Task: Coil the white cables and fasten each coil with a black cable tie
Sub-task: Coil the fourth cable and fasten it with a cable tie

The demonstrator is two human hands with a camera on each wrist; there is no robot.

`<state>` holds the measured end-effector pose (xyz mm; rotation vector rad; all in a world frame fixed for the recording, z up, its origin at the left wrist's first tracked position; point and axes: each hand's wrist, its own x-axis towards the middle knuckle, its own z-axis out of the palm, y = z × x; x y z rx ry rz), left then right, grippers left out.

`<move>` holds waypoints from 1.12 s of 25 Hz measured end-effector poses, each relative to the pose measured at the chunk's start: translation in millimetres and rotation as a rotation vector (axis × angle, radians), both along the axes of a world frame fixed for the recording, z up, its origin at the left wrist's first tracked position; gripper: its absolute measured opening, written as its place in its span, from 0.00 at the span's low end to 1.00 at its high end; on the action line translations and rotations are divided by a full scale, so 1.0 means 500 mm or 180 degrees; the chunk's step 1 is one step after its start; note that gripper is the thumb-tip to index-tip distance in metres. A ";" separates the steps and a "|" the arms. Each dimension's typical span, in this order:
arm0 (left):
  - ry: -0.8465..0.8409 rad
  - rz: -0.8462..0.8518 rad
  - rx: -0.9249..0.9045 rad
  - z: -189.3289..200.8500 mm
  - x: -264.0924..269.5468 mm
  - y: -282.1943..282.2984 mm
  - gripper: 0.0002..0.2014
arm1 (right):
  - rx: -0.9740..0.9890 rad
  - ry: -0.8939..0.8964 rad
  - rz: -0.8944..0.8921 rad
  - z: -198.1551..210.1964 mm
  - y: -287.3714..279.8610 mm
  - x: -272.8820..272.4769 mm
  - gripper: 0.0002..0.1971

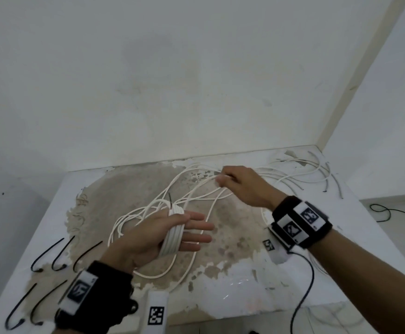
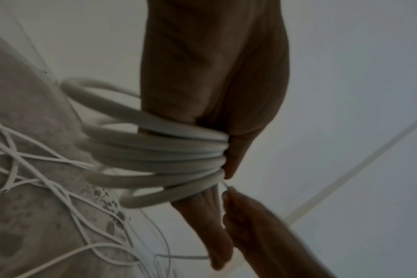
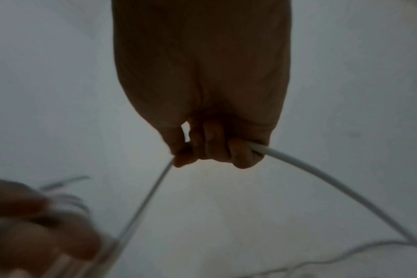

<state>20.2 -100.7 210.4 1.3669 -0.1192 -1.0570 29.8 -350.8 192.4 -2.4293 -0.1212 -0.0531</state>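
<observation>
White cable is wound in several turns as a coil (image 1: 171, 233) (image 2: 160, 156) around my left hand (image 1: 194, 231), which is held above the table with its fingers straight and pointing right. Its thumb (image 2: 238, 150) lies against the turns. My right hand (image 1: 226, 178) (image 3: 214, 150), farther back and to the right, grips the same white cable (image 3: 298, 161) in a fist; the strand runs from it down to the coil. More loose white cable (image 1: 148, 213) loops over the table under both hands. Several black cable ties (image 1: 49, 254) lie at the front left.
The table (image 1: 220, 292) is white with a worn brown patch and stands against a white wall. Short white cable pieces (image 1: 310, 172) lie at its back right corner. A black wire (image 1: 304, 285) hangs from my right wrist, and another black wire (image 1: 384, 210) lies on the floor at the right.
</observation>
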 end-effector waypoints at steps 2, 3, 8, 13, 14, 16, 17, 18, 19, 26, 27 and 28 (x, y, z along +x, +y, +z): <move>-0.0092 0.0412 0.0029 -0.023 0.020 -0.032 0.19 | 0.0560 -0.0082 0.0115 0.029 0.059 -0.041 0.12; -0.0090 0.0665 -0.0099 -0.027 0.032 -0.041 0.20 | 0.0805 -0.0004 0.0197 0.034 0.082 -0.066 0.12; -0.0150 0.1039 -0.0989 -0.009 0.060 -0.066 0.19 | 0.1557 0.0406 0.0293 -0.023 0.108 -0.144 0.13; -0.0992 0.0714 -0.0543 -0.041 0.048 -0.086 0.20 | 0.1697 0.0356 0.0441 -0.053 0.106 -0.166 0.13; -0.0901 0.0712 -0.0652 -0.041 0.044 -0.085 0.21 | 0.1684 0.0348 0.0475 -0.057 0.101 -0.165 0.13; -0.0437 0.0785 -0.1146 -0.027 0.032 -0.086 0.24 | 0.1639 0.0378 0.0538 -0.062 0.090 -0.164 0.14; -0.0194 0.0859 -0.1433 -0.015 0.023 -0.091 0.25 | 0.1614 0.0465 0.0545 -0.065 0.084 -0.164 0.15; -0.0024 0.0976 -0.1662 -0.007 0.019 -0.094 0.26 | 0.1603 0.0628 0.0530 -0.069 0.080 -0.164 0.16; 0.0069 0.1100 -0.1832 0.004 0.015 -0.095 0.27 | 0.1580 0.0849 0.0516 -0.076 0.074 -0.165 0.19; -0.0033 -0.0199 -0.0785 0.054 -0.017 -0.041 0.22 | 0.0094 0.1028 0.0295 -0.123 -0.019 -0.091 0.20; -0.0089 -0.0642 -0.0516 0.042 -0.023 -0.035 0.20 | 0.0155 0.0737 0.0079 -0.103 -0.025 -0.074 0.20; -0.0165 -0.0881 -0.0274 0.027 -0.027 -0.035 0.18 | 0.0308 0.0459 -0.0034 -0.078 -0.022 -0.064 0.19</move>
